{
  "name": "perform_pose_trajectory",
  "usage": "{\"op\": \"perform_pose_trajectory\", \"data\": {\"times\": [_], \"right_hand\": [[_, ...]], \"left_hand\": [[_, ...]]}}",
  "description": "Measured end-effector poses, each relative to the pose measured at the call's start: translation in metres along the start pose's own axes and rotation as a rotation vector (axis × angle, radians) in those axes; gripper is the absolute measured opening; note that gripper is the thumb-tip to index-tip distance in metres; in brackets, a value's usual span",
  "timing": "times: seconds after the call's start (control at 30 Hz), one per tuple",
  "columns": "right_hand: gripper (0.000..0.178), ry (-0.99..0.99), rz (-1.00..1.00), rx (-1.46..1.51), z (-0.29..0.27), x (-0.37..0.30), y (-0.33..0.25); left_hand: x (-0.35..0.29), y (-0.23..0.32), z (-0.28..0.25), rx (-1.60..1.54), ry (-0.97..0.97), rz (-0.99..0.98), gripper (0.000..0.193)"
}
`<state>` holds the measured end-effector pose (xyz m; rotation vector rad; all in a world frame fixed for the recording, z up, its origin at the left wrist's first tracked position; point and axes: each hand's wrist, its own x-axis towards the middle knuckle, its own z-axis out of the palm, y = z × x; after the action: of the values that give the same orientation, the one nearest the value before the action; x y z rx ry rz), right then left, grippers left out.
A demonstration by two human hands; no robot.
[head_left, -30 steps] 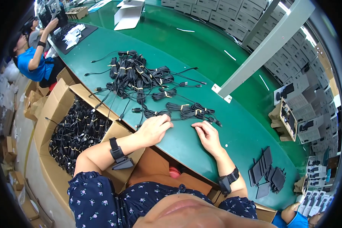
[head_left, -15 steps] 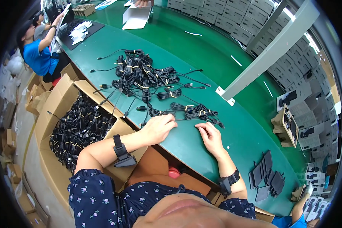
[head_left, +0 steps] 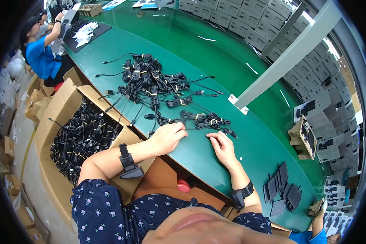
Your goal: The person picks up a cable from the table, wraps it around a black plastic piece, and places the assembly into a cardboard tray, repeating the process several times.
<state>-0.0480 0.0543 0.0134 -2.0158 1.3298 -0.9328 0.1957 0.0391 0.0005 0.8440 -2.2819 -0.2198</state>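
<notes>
My left hand (head_left: 166,138) rests at the near edge of the green table, its fingers curled in and nothing visible in them. Just beyond its knuckles lies a black cable bundle (head_left: 164,120). My right hand (head_left: 223,147) rests on the table to the right, fingers loosely bent, with a gap between thumb and forefinger and nothing held. Beyond it are coiled black cables (head_left: 209,120) tied with pale bands. Farther left, a large heap of similar tied cables (head_left: 144,77) spreads out, loose plug ends sticking out.
An open cardboard box (head_left: 49,152) full of black cables stands at my left, against the table. Flat black pieces (head_left: 281,185) lie at the right. A grey metal post (head_left: 288,61) rises beyond the table. A person in blue (head_left: 44,61) works at the far left.
Both hands keep their places and poses; the view shifts slightly. At the far side, the white open carton and the hand on it have gone. The person at left has lowered a pale sheet.
</notes>
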Motion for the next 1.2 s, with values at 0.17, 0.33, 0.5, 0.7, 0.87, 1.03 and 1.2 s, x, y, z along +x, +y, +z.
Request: {"op": "perform_pose_trajectory", "data": {"times": [0.17, 0.33, 0.5, 0.7, 0.87, 1.03, 1.2], "right_hand": [[0.012, -0.003, -0.01, -0.009, -0.0011, 0.0003, 0.0003], [0.011, -0.011, 0.007, -0.026, -0.0016, 0.0013, -0.0012], [0.011, 0.006, -0.014, -0.008, 0.0002, 0.0002, -0.0002], [0.011, 0.004, -0.026, -0.018, 0.0019, -0.0005, 0.0008], [0.011, 0.022, -0.019, 0.0, 0.0009, -0.0015, 0.0019], [0.011, -0.015, 0.002, -0.023, -0.0014, 0.0011, -0.0019], [0.011, -0.014, 0.028, -0.052, -0.0026, 0.0003, -0.0011]], "left_hand": [[0.0007, -0.0008, 0.0003, -0.002, 0.016, 0.016, 0.022], [0.0012, -0.001, 0.0012, -0.006, 0.027, 0.022, 0.022], [0.0011, -0.001, 0.0003, -0.019, 0.028, 0.027, 0.022], [-0.0021, -0.0019, 0.0007, -0.018, 0.021, 0.024, 0.022], [-0.0007, -0.0025, 0.0019, -0.031, 0.016, 0.044, 0.023], [0.0014, 0.0003, -0.0009, -0.027, 0.031, 0.007, 0.021], [0.002, 0.0006, -0.0004, -0.033, 0.035, 0.02, 0.021]]}}
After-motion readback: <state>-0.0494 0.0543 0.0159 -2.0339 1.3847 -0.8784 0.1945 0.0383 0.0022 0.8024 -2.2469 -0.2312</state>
